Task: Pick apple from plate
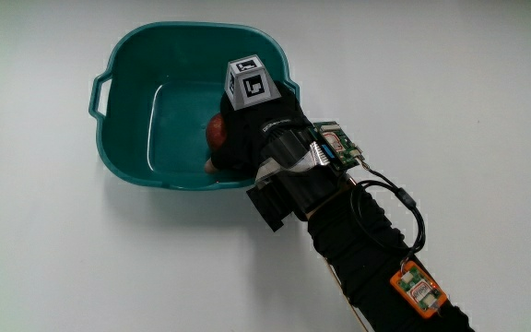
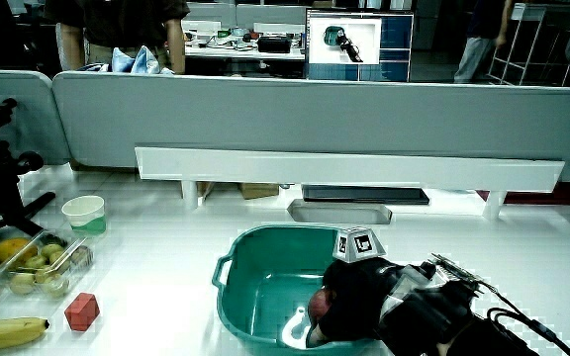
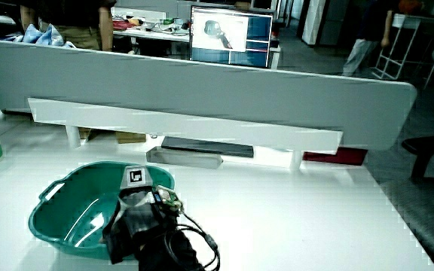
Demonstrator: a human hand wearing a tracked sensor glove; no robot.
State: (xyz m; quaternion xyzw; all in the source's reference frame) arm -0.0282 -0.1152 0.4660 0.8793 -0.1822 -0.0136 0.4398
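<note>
The hand (image 1: 252,138), gloved in black and bearing a patterned cube (image 1: 251,83) on its back, reaches down into a teal basin (image 1: 132,88) — not a plate — on the white table (image 1: 450,83). Its fingers curl over a red apple (image 1: 217,130) resting on the basin floor near the wall closest to the person, apparently gripping it, though contact is largely hidden. In a side view the apple (image 2: 317,303) shows beneath the hand (image 2: 354,297) — the basin (image 3: 47,218) is visible in both side views.

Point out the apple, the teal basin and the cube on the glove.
apple (image 1: 217,130): main view, the red patch showing beside the hand's fingers.
teal basin (image 1: 192,33): main view, its rim farthest from the person.
patterned cube (image 1: 252,85): main view, its marked face, on the back of the hand (image 1: 252,138).
</note>
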